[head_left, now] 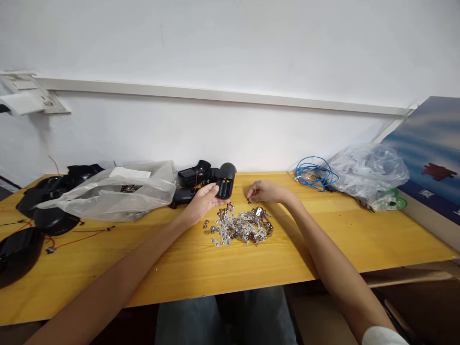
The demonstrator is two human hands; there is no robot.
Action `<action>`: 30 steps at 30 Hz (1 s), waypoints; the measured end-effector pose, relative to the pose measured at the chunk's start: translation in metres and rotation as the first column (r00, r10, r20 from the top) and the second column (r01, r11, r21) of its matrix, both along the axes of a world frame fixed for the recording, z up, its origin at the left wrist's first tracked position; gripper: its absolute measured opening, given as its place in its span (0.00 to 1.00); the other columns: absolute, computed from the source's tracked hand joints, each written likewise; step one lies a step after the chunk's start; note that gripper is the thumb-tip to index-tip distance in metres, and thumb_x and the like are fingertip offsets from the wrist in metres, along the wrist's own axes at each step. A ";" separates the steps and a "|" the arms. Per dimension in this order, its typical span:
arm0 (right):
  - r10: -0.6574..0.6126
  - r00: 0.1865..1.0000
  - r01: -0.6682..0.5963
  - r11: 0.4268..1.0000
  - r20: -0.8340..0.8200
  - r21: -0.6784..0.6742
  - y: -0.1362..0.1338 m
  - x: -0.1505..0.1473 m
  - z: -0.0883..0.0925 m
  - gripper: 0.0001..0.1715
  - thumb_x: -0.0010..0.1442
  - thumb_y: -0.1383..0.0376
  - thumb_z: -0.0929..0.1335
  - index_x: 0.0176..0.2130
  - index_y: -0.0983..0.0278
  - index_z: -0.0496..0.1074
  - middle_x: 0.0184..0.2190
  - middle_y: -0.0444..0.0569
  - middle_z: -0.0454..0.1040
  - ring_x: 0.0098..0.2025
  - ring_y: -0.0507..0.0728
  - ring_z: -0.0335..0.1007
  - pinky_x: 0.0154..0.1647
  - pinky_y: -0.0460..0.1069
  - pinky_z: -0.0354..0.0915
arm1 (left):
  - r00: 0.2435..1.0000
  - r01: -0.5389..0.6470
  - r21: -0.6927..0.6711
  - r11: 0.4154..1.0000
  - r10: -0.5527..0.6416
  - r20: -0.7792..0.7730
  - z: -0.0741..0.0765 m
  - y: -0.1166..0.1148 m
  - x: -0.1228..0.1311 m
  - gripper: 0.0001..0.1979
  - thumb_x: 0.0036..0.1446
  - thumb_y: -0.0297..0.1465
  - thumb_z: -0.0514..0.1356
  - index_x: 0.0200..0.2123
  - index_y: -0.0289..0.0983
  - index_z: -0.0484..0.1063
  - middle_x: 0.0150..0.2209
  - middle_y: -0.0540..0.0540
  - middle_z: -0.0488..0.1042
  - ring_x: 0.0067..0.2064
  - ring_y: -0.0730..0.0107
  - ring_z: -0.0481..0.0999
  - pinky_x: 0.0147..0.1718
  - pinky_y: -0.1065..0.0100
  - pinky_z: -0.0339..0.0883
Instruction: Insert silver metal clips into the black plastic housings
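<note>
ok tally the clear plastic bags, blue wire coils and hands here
clear plastic bags: 2 (one left, one right)
blue wire coils: 1
hands: 2 (left hand, right hand)
total: 5

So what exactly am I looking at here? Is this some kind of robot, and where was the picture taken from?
No robot here: these are a person's own bare hands, seen from a camera worn on their head, looking forward and down. The left hand holds a black plastic casing. The right hand is just above a pile of small silver metal parts on a yellow wooden table. Nearby lie a clear plastic bag, more black casings and a coil of blue wire.
</note>
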State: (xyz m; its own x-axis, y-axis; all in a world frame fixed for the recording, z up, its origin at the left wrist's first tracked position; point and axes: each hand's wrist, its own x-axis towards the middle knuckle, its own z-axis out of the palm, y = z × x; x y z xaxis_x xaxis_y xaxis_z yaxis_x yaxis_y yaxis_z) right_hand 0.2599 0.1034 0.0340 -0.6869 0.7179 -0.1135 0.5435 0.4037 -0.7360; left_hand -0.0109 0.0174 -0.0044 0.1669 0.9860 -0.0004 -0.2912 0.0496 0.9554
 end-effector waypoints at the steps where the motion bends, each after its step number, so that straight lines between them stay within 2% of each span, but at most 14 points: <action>1: -0.008 1.000 0.008 1.000 0.000 0.013 -0.001 -0.001 0.000 0.06 0.50 0.66 0.73 0.31 0.61 0.82 0.31 0.47 0.84 0.32 0.58 0.78 0.37 0.52 0.71 | 1.000 -0.019 -0.012 1.000 0.019 0.023 0.000 0.000 0.000 0.21 0.63 0.46 0.68 0.47 0.36 0.71 0.43 0.39 0.83 0.39 0.60 0.86 0.43 0.60 0.77; 3: -0.054 0.997 0.057 0.997 -0.055 0.057 -0.003 -0.003 0.002 0.06 0.53 0.66 0.72 0.32 0.62 0.81 0.34 0.49 0.84 0.34 0.58 0.78 0.39 0.52 0.72 | 0.997 -0.062 -0.019 0.998 0.063 0.052 0.001 -0.001 0.001 0.19 0.63 0.45 0.68 0.47 0.37 0.71 0.44 0.40 0.82 0.37 0.62 0.85 0.39 0.63 0.76; 5: -0.105 0.978 0.120 0.990 -0.179 0.076 -0.007 -0.007 0.004 0.06 0.56 0.64 0.71 0.35 0.62 0.79 0.37 0.51 0.83 0.38 0.58 0.78 0.43 0.54 0.72 | 0.994 -0.095 -0.001 0.996 0.095 0.056 0.002 -0.002 0.002 0.19 0.63 0.43 0.69 0.48 0.37 0.70 0.46 0.40 0.81 0.38 0.64 0.84 0.38 0.65 0.75; 8: -0.145 0.914 0.162 0.987 -0.378 0.013 -0.012 -0.017 0.005 0.08 0.60 0.60 0.72 0.38 0.62 0.76 0.37 0.51 0.81 0.40 0.57 0.77 0.47 0.55 0.72 | 0.995 -0.099 0.053 0.994 0.099 0.015 0.003 -0.004 0.004 0.21 0.60 0.40 0.70 0.51 0.38 0.70 0.52 0.39 0.80 0.45 0.61 0.85 0.45 0.63 0.75; 12: -0.217 0.829 0.213 0.975 -0.516 -0.069 -0.021 -0.038 -0.001 0.12 0.60 0.56 0.74 0.39 0.62 0.76 0.36 0.50 0.80 0.38 0.56 0.74 0.45 0.54 0.72 | 0.994 -0.089 0.112 0.990 0.096 -0.050 0.002 -0.005 0.006 0.25 0.59 0.41 0.71 0.54 0.39 0.68 0.57 0.37 0.79 0.50 0.55 0.85 0.53 0.56 0.73; 17: -0.312 0.757 0.266 0.950 -0.574 -0.165 -0.035 -0.061 -0.014 0.15 0.57 0.55 0.76 0.38 0.64 0.79 0.35 0.51 0.81 0.37 0.56 0.76 0.44 0.53 0.72 | 0.989 -0.081 0.177 0.981 0.102 -0.109 0.000 -0.005 0.010 0.30 0.58 0.43 0.72 0.57 0.39 0.65 0.58 0.34 0.79 0.52 0.52 0.84 0.54 0.55 0.73; 23: -0.364 0.748 0.372 0.923 -0.555 -0.104 -0.044 -0.072 -0.023 0.15 0.54 0.56 0.76 0.36 0.64 0.82 0.35 0.52 0.84 0.37 0.58 0.79 0.41 0.53 0.73 | 0.991 -0.058 0.206 0.977 0.081 -0.105 -0.006 -0.001 0.013 0.32 0.56 0.43 0.74 0.56 0.39 0.64 0.52 0.35 0.83 0.50 0.54 0.85 0.52 0.55 0.74; 30: -0.372 0.729 0.314 0.928 -0.575 -0.202 -0.042 -0.072 -0.025 0.18 0.52 0.54 0.77 0.36 0.65 0.83 0.35 0.53 0.85 0.34 0.57 0.79 0.37 0.52 0.72 | 0.993 -0.076 0.217 0.973 0.093 -0.069 -0.011 0.002 0.014 0.31 0.56 0.40 0.74 0.55 0.38 0.64 0.51 0.35 0.83 0.49 0.54 0.85 0.50 0.57 0.75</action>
